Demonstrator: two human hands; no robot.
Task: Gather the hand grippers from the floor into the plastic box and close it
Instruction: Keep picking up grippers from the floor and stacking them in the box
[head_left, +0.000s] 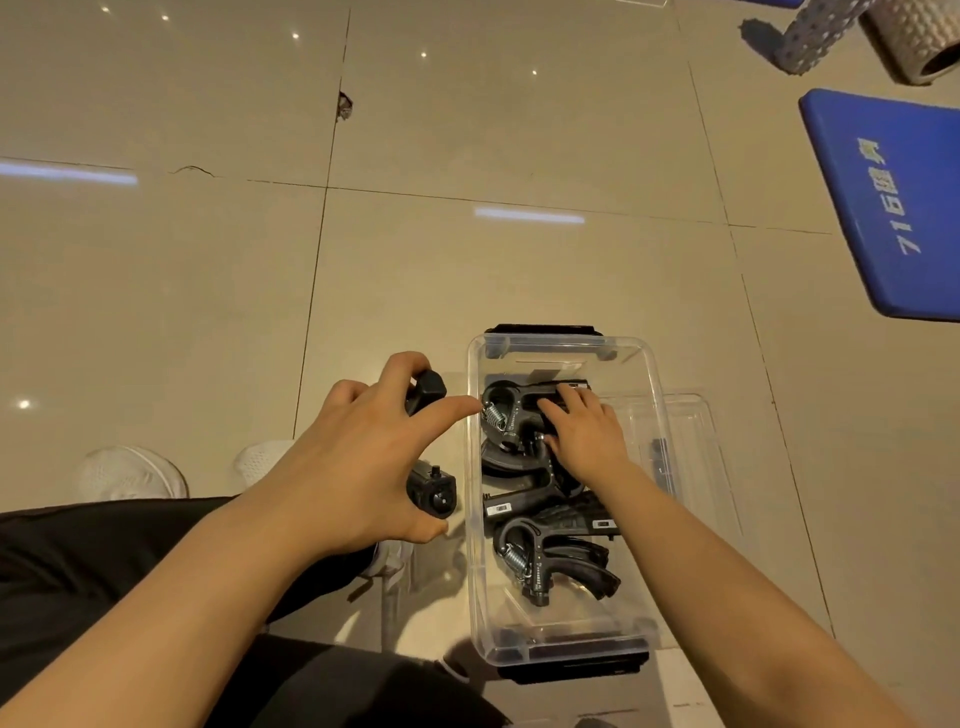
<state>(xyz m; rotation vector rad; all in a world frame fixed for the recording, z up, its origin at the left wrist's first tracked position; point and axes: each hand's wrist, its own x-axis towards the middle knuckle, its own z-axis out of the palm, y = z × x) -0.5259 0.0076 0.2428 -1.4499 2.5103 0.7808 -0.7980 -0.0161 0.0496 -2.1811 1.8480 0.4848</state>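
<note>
One gripper (431, 447) is grasped by the left hand (363, 457); three more lie in the box (644, 364), the top one (511, 415) pressed by the flat right hand (587, 431).

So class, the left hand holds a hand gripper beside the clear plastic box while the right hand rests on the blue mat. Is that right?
Not quite. The head view shows the right hand inside the plastic box, on the hand grippers there, not on the blue mat. The left hand does hold a hand gripper beside it.

The box (563, 499) stands on the floor (208, 260), grippers (550, 561) inside; its lid (691, 457) lies just right; a mat (893, 202) far right.
</note>
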